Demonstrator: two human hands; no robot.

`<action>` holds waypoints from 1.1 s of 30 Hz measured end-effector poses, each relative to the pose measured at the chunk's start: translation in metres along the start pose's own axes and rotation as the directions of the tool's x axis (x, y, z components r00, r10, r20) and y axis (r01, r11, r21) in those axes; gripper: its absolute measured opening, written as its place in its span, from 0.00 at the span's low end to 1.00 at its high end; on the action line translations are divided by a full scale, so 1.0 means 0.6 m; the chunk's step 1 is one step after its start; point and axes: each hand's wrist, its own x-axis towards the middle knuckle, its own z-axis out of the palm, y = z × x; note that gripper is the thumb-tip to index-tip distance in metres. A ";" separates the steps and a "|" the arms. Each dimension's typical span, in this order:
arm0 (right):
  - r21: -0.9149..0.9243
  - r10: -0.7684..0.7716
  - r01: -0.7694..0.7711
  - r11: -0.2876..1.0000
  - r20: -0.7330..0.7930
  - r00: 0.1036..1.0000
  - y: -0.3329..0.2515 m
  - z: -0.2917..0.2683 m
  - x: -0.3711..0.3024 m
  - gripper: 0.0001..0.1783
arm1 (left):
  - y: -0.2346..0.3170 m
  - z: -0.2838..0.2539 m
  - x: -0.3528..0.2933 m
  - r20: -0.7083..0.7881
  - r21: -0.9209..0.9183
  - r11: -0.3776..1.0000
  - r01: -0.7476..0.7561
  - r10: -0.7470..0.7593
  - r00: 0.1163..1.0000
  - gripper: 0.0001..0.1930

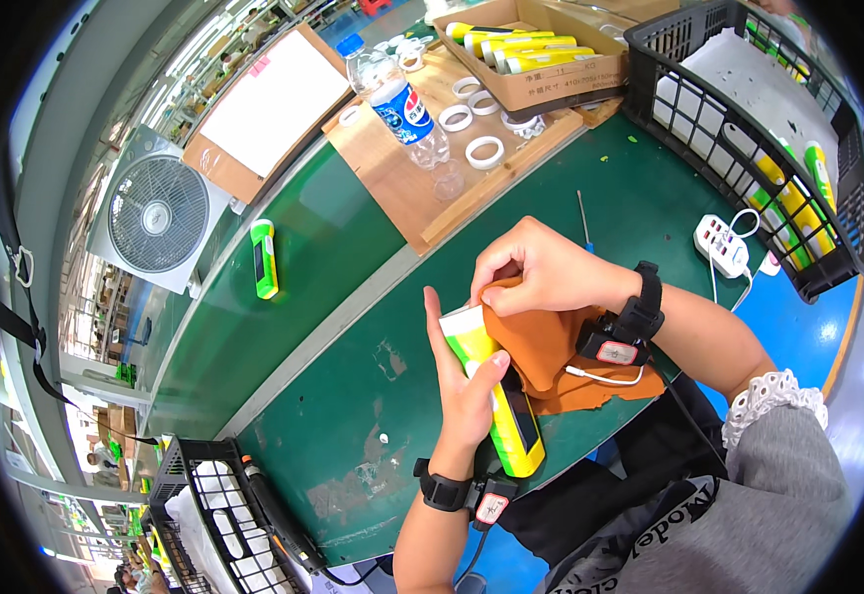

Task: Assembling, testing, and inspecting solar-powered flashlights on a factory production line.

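Clasping the long yellow-green plastic device (503, 418), likely light, stiff and slick, the left hand (466, 404) sensibly takes its body; the right hand (549, 269) pinches orange cloth (539, 354).

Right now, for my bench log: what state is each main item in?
Left hand, gripping green-yellow device.
Right hand, pinching orange cloth.
Green-yellow device, held, dark panel exposed.
Orange cloth, creased and partly gathered up.
Plastic bottle, blue cap on.
Carton, open, holding similar devices.
Right black crate, open, holding more devices.
Fan, spinning or still: cannot tell.
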 end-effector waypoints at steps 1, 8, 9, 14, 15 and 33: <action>0.042 -0.002 0.001 0.999 0.002 1.000 0.002 -0.001 0.001 0.05 | 0.000 0.001 0.000 0.002 0.000 1.000 -0.001 0.001 1.000 0.48; -0.048 -0.052 0.052 0.997 -0.006 0.999 -0.004 0.004 0.003 0.05 | 0.002 -0.001 0.003 -0.026 0.002 1.000 -0.008 0.008 1.000 0.48; -0.192 -0.079 0.054 0.980 -0.125 0.989 0.005 0.002 0.005 0.05 | -0.002 -0.001 0.006 -0.038 -0.024 1.000 0.015 -0.016 0.999 0.48; -0.549 -0.357 0.045 0.834 -0.475 0.804 0.031 -0.019 0.017 0.13 | 0.007 -0.009 0.002 0.057 -0.189 0.982 0.016 -0.006 0.998 0.48; -0.561 -0.370 0.051 0.826 -0.472 0.800 0.027 -0.019 0.019 0.13 | 0.005 -0.008 0.003 0.067 -0.232 0.973 0.010 0.006 0.998 0.47; -0.304 -0.005 0.027 0.952 0.076 0.997 -0.076 0.003 0.016 0.07 | 0.009 -0.004 -0.004 0.096 -0.122 0.992 -0.029 0.041 0.995 0.45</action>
